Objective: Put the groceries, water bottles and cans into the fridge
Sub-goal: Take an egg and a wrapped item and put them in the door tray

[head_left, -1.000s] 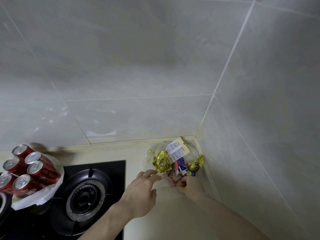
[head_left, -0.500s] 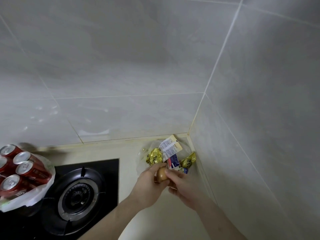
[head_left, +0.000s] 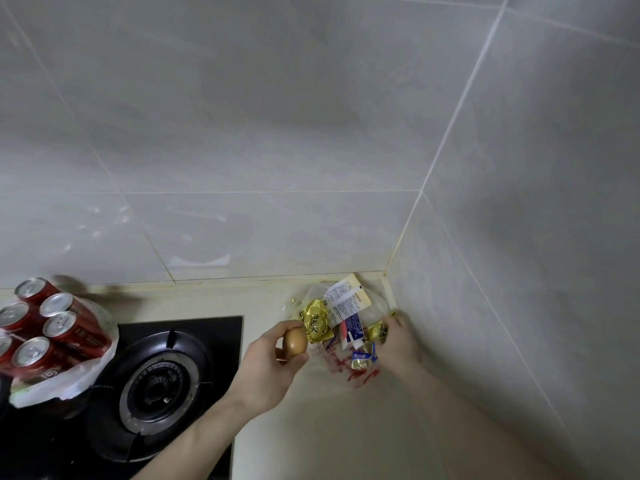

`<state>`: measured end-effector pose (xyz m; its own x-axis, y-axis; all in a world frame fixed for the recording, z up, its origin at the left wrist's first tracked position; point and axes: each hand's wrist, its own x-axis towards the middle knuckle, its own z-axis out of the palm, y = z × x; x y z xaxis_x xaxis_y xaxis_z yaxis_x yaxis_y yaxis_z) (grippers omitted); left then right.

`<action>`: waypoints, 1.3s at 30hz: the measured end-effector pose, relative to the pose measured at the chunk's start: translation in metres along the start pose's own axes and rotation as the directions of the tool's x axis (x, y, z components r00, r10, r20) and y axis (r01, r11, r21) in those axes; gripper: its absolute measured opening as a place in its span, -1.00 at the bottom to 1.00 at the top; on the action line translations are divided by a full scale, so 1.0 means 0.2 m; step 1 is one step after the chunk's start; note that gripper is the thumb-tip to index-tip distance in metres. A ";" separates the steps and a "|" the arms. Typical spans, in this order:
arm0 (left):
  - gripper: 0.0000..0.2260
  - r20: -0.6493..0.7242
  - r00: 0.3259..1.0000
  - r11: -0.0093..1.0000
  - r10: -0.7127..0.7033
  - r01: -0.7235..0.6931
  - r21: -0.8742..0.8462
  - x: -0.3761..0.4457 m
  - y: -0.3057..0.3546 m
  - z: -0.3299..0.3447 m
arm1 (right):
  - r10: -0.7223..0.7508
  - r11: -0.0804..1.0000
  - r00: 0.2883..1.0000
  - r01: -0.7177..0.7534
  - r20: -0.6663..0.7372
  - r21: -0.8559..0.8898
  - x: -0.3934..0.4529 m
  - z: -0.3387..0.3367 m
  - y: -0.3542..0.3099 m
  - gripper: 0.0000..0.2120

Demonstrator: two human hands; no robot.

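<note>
My left hand (head_left: pixel 268 370) holds a brown egg (head_left: pixel 295 342) between thumb and fingers, just left of a clear plastic grocery bag (head_left: pixel 360 370) lying in the counter's back right corner. In the bag are gold-wrapped packets (head_left: pixel 315 322), a white labelled packet (head_left: pixel 346 297) and a small blue-and-silver packet (head_left: pixel 363 356). My right hand (head_left: pixel 398 344) reaches into the bag's right side, fingers around a gold packet (head_left: pixel 378 332). Red drink cans (head_left: pixel 52 329) stand bundled in a white plastic bag at the far left.
A black gas hob (head_left: pixel 156 393) with a round burner lies left of my hands, the can bundle partly on it. The cream counter (head_left: pixel 329 431) ends at grey tiled walls (head_left: pixel 519 271) behind and to the right. No fridge is in view.
Both hands were together at the bag; an egg came out in the left hand. Now the left hand has drawn left with it, and the right hand has gone back into the bag.
</note>
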<state>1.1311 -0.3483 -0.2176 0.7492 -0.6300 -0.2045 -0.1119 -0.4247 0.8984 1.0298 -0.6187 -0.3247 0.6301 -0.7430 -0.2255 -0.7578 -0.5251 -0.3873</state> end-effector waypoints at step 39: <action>-0.61 -0.021 0.999 0.999 0.041 -0.041 -0.019 -0.08 0.09 0.06 | 0.129 0.946 0.958 -0.041 -0.258 0.320 -0.32 -0.20 -0.01 -0.77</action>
<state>1.1093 -0.3535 -0.2019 0.7579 -0.6326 -0.1595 -0.1304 -0.3865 0.9130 0.9843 -0.5878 -0.2740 0.4623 -0.8860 -0.0354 -0.6886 -0.3336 -0.6438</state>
